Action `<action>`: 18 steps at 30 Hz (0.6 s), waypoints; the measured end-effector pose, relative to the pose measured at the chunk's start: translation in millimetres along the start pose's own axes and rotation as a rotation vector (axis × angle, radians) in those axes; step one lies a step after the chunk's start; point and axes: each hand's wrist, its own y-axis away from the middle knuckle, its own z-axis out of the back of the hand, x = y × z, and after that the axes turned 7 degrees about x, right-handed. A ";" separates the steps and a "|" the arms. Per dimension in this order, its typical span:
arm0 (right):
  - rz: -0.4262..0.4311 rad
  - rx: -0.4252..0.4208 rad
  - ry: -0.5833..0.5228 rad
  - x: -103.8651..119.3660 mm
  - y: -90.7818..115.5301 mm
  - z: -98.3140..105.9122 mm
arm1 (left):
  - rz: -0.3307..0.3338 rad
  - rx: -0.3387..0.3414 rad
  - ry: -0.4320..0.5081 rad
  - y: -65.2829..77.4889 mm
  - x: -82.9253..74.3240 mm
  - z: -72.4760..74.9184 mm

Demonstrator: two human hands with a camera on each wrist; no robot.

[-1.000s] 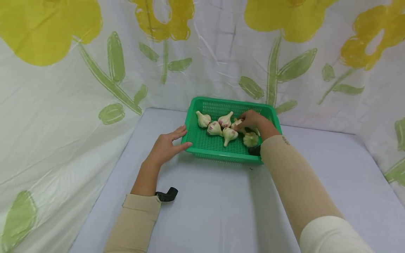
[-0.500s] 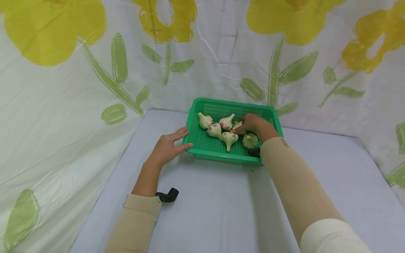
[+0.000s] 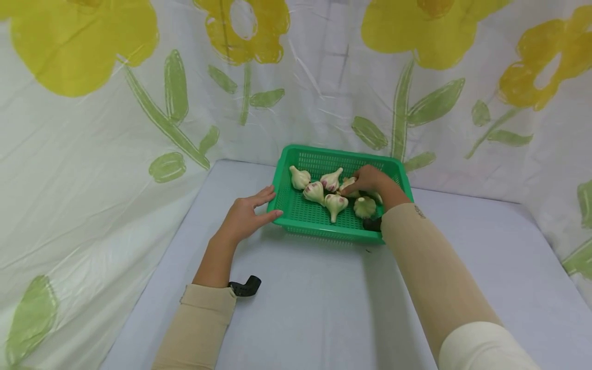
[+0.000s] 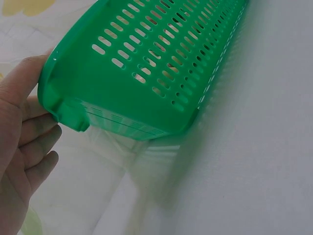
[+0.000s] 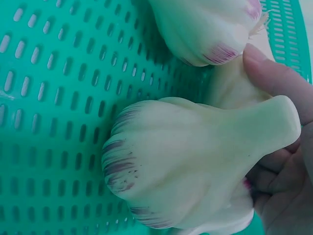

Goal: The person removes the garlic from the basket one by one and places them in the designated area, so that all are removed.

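Note:
A green plastic basket (image 3: pixel 333 232) stands on the table with several white garlic bulbs in it, some streaked purple. My right hand (image 3: pixel 372 181) reaches in from the right and holds a garlic bulb (image 3: pixel 346 183) between thumb and fingers. In the right wrist view the thumb (image 5: pixel 257 58) lies on that pale bulb; another garlic bulb (image 5: pixel 181 156) covers much of it and part of the fingers. A further bulb (image 5: pixel 210 34) is just above. My left hand (image 3: pixel 243 217) touches the basket's near left corner, fingers extended along the left rim, thumb at the front rim.
The white-covered table (image 3: pixel 296 308) runs toward me and to both sides of the basket. A white curtain (image 3: pixel 305 77) with yellow flowers hangs right behind it. A black wrist camera (image 3: pixel 247 285) juts from the left cuff; another dark one (image 3: pixel 371 224) dips into the basket.
Over the first half second my right hand shifts slightly left with its bulb, and the front bulb turns a little. Since then almost nothing moves; my left hand stays at the corner.

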 end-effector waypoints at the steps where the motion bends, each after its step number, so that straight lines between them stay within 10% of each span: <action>1: 0.005 -0.012 -0.004 -0.4 -0.1 0.0 | -0.001 0.000 0.002 0.1 0.0 0.1; 18: 0.079 -0.111 -0.055 1.0 -1.4 2.8 | -0.017 -0.009 0.004 0.0 0.4 -0.1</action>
